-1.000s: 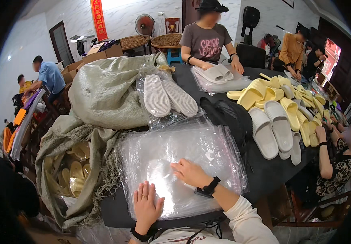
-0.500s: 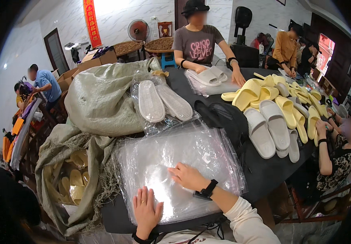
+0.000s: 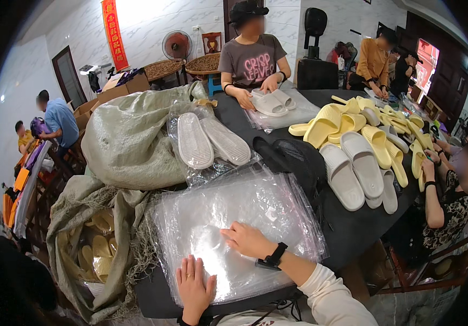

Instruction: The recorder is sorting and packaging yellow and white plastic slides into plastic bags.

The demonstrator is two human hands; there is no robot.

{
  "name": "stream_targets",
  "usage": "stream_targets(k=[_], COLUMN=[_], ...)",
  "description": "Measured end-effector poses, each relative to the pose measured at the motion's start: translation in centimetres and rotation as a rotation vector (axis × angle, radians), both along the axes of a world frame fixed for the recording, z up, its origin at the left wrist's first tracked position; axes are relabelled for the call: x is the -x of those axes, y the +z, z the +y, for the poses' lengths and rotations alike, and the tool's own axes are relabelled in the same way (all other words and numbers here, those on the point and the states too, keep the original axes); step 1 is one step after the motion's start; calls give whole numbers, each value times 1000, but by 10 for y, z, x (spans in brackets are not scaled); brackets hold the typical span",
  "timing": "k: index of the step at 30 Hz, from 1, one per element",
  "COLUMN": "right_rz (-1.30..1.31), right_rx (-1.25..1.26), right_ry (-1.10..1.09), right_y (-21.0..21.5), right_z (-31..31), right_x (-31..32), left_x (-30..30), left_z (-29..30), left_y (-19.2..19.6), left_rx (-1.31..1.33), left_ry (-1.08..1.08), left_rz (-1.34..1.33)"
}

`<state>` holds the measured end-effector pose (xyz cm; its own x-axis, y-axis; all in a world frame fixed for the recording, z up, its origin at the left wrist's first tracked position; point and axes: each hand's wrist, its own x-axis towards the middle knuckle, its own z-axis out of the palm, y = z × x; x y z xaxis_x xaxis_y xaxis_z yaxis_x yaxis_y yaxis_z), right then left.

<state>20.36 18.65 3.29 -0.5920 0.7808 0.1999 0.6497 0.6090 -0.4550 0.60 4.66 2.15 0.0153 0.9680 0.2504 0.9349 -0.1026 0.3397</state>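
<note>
A stack of clear plastic bags (image 3: 266,261) lies in front of me on the dark table. My left hand (image 3: 195,285) rests flat on its near left corner, fingers stretched out, a ring on one. Over the middle of the stack, my right hand (image 3: 245,240) touches the top bag with its fingers extended and holds nothing. A pair of light grey slides (image 3: 196,141) in a clear bag lies beyond the stack, soles up. To the right, several loose grey slides (image 3: 344,176) and yellow slides (image 3: 323,125) are heaped together.
An open woven sack (image 3: 63,217) with bagged yellow slides stands at left, and a full sack (image 3: 131,136) lies behind it. A black mesh item (image 3: 299,157) sits beside the bags. Across the table a person (image 3: 253,60) handles grey slides; another person (image 3: 446,206) sits at right.
The person across has drawn the hand at right in from the table to the grey slides. The view has shifted slightly. My hands stay in place on the bags.
</note>
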Motion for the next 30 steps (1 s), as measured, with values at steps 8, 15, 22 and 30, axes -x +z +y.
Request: stream_targets(k=[8, 15, 22, 30], right_rz=[31, 64, 539, 752], right_rx=[-7, -111, 205, 162], right_ry=[4, 24, -303, -293], right_y=[0, 1, 2, 24], right_z=[2, 4, 16, 25], right_x=[0, -1, -4, -15], left_x=[1, -2, -6, -5], left_z=[2, 1, -3, -4], left_y=[3, 8, 18, 18], left_rx=[11, 0, 16, 5], left_ry=[-9, -2, -13, -6], left_rz=[24, -2, 60, 68])
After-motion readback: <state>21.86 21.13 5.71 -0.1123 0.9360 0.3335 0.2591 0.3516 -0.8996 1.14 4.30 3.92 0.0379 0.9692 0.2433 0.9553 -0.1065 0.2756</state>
